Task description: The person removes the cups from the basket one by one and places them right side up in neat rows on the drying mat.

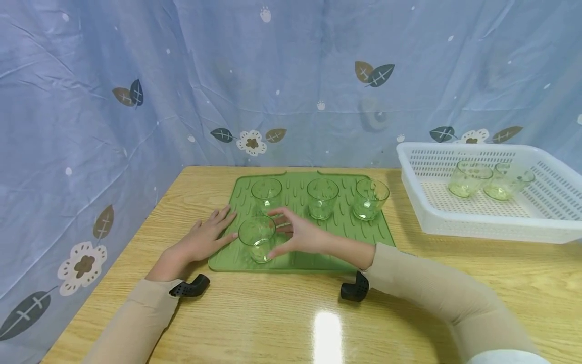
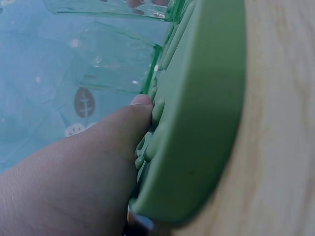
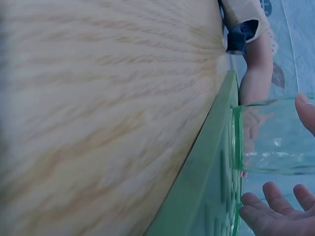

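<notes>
A green ribbed drying mat lies on the wooden table. Near its front left corner a clear green-tinted glass stands upright. My right hand is at the right side of this glass, thumb and fingers spread apart; in the right wrist view the thumb overlaps the glass wall. Flat on the mat's left edge rests my left hand, fingers extended, its thumb pointing toward the same glass. Behind, along the back of the mat, stand a left glass, a middle glass and a right glass.
To the right, a white perforated plastic basket holds two more glasses, one glass beside the other glass. A blue patterned curtain hangs behind and left of the table.
</notes>
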